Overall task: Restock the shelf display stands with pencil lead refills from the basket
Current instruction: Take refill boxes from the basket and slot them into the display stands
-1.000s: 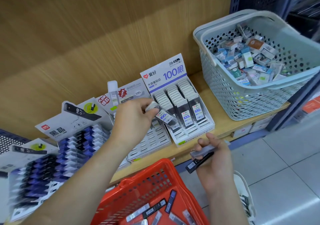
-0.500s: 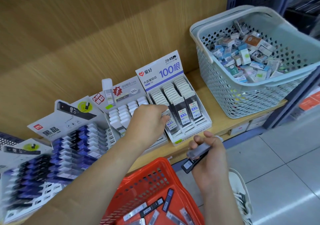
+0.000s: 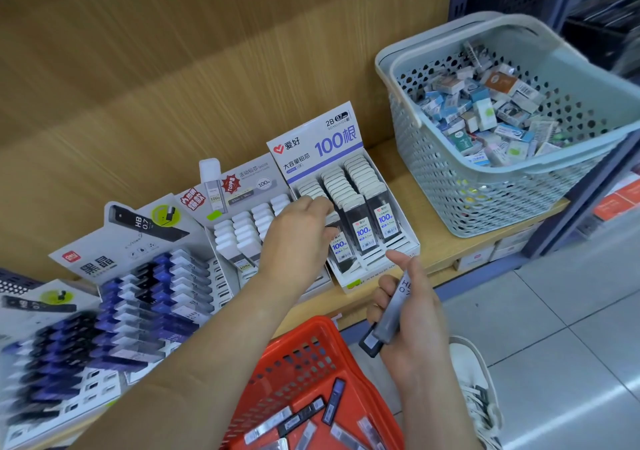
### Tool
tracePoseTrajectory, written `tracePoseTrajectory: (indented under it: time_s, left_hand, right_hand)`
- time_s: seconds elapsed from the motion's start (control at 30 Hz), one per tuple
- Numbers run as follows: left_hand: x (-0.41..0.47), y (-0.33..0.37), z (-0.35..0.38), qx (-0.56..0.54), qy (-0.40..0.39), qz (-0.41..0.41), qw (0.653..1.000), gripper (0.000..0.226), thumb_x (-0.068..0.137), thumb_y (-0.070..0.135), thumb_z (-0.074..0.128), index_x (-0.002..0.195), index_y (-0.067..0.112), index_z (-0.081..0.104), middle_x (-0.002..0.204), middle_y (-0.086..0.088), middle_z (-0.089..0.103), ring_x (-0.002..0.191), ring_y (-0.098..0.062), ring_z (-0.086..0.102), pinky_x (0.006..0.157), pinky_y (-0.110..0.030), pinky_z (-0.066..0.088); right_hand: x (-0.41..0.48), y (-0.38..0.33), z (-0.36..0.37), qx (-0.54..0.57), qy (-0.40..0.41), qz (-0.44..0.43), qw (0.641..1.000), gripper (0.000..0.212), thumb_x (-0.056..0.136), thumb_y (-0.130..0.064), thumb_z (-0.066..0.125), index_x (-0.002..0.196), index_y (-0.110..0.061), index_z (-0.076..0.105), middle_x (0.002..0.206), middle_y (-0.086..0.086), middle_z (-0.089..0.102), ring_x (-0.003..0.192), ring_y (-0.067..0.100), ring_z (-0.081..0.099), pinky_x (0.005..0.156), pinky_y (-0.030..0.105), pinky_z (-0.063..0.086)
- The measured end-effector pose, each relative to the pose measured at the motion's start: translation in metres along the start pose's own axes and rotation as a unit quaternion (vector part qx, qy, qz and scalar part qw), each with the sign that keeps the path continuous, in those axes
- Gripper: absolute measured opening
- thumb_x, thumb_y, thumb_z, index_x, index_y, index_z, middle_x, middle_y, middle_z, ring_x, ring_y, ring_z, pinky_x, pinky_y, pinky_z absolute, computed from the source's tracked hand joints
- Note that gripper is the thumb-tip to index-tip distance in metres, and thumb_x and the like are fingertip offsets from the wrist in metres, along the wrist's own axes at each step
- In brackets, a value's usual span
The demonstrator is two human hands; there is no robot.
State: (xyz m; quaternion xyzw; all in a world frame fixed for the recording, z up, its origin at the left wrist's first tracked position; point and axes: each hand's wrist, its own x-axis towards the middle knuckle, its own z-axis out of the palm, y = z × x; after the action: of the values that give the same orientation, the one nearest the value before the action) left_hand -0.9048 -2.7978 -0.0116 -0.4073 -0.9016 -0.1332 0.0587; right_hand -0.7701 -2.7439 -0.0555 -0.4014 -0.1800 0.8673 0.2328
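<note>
My left hand [image 3: 298, 241] reaches to the white-and-blue "100" display stand [image 3: 332, 144] on the wooden shelf. Its fingers are closed on a clear lead refill case [image 3: 338, 247] standing at the front of the stand's left column. My right hand [image 3: 412, 325] hovers in front of the shelf edge, gripping a dark HB 0.7 refill case [image 3: 391, 314] upright and slightly tilted. The red basket [image 3: 301, 331] sits below my arms with several loose refill cases [image 3: 304, 415] in it.
Left of the "100" stand are a grey stand [image 3: 242, 186] of white-capped refills and two HB 0.7 stands [image 3: 138, 227] of blue and black cases. A pale blue basket [image 3: 415, 117] of erasers fills the shelf's right end. A shoe [image 3: 474, 397] rests on the tiled floor.
My left hand carried the clear refill case from above the grey stand down into the left column of the "100" stand. My right hand turned its dark case more upright.
</note>
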Motion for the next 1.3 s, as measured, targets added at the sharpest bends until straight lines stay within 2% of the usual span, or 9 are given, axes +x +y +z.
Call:
tracePoseTrajectory:
  time_s: [0.13,0.27,0.4,0.53,0.73,0.8,0.93,1.1,1.3]
  left_hand:
    - [-0.003,-0.005,0.004,0.039,0.051,0.031,0.997,0.03,0.075,0.016,0.078,0.101,0.006,0.067,0.097,-0.01,0.055,0.093,-0.029,0.054,0.075,-0.035,0.046]
    - [-0.015,-0.001,-0.001,-0.055,0.049,-0.067,0.995,0.035,0.081,0.017,0.073,0.113,0.02,0.06,0.098,0.001,0.052,0.084,-0.016,0.052,0.072,-0.024,0.038]
    - [-0.049,0.017,-0.013,-0.31,-0.07,-0.146,0.937,0.006,0.084,0.03,0.07,0.082,0.034,0.066,0.063,0.01,0.059,0.054,-0.002,0.05,0.058,-0.023,0.041]
    - [-0.083,0.028,-0.024,-0.333,-0.146,-0.155,0.918,0.027,0.071,0.028,0.082,0.085,0.044,0.065,0.071,0.014,0.065,0.056,-0.001,0.056,0.065,-0.025,0.051]
    - [-0.099,0.018,-0.035,-0.397,-0.039,-0.242,0.885,0.019,0.079,0.015,0.076,0.082,0.029,0.064,0.063,0.005,0.07,0.057,-0.009,0.064,0.062,-0.032,0.052]
    - [-0.104,0.009,-0.041,-0.447,-0.01,-0.266,0.854,0.012,0.079,0.019,0.075,0.083,0.018,0.064,0.064,-0.005,0.069,0.055,-0.015,0.063,0.06,-0.036,0.052]
    - [-0.114,-0.016,-0.052,-0.423,0.026,-0.257,0.869,0.007,0.083,0.029,0.068,0.082,0.023,0.071,0.071,0.007,0.067,0.065,-0.009,0.06,0.067,-0.042,0.056]
    - [-0.121,-0.044,-0.08,-0.517,-0.032,-0.259,0.815,0.033,0.079,0.033,0.063,0.111,0.027,0.067,0.082,0.007,0.065,0.068,-0.005,0.059,0.058,-0.024,0.049]
    - [-0.148,-0.079,-0.111,-0.518,-0.033,-0.254,0.816,0.026,0.079,0.028,0.064,0.095,0.011,0.074,0.064,0.007,0.064,0.058,-0.012,0.053,0.058,-0.024,0.05]
  right_hand:
    - [-0.003,0.001,-0.001,-0.001,-0.033,-0.019,0.999,0.031,0.1,-0.044,0.047,0.11,-0.024,0.069,0.064,-0.003,0.05,0.047,0.007,0.036,0.043,0.02,0.03]
    - [-0.007,0.0,0.001,0.003,-0.057,-0.02,0.998,0.024,0.098,-0.038,0.052,0.104,-0.026,0.072,0.065,-0.003,0.049,0.044,0.007,0.03,0.046,0.022,0.028]
    - [-0.009,0.002,0.009,-0.02,-0.074,-0.035,0.996,0.026,0.09,-0.04,0.058,0.104,-0.025,0.074,0.068,-0.002,0.049,0.045,0.007,0.04,0.043,0.02,0.036]
    - [-0.012,0.009,0.016,-0.04,-0.088,-0.046,0.994,0.028,0.081,-0.041,0.065,0.1,-0.024,0.077,0.071,-0.003,0.059,0.066,0.015,0.06,0.069,0.035,0.055]
    - [-0.026,0.02,0.03,-0.126,-0.175,-0.019,0.976,0.02,0.086,-0.025,0.066,0.096,-0.012,0.076,0.073,0.008,0.061,0.051,0.012,0.055,0.043,0.02,0.042]
    - [-0.029,0.025,0.033,-0.172,-0.201,-0.027,0.964,0.015,0.09,-0.02,0.064,0.092,-0.013,0.077,0.072,0.009,0.064,0.056,0.015,0.057,0.043,0.02,0.04]
    - [-0.032,0.035,0.039,-0.218,-0.233,-0.021,0.948,0.025,0.089,-0.034,0.059,0.083,-0.019,0.079,0.067,0.006,0.067,0.054,0.015,0.059,0.047,0.022,0.043]
    - [-0.04,0.052,0.056,-0.222,-0.299,0.049,0.927,0.028,0.079,-0.036,0.063,0.073,-0.012,0.075,0.049,0.006,0.04,0.038,0.01,0.03,0.036,0.019,0.022]
    - [-0.048,0.081,0.074,-0.324,-0.356,0.058,0.875,0.042,0.067,-0.043,0.072,0.074,-0.003,0.061,0.047,0.008,0.043,0.035,0.014,0.035,0.036,0.02,0.029]
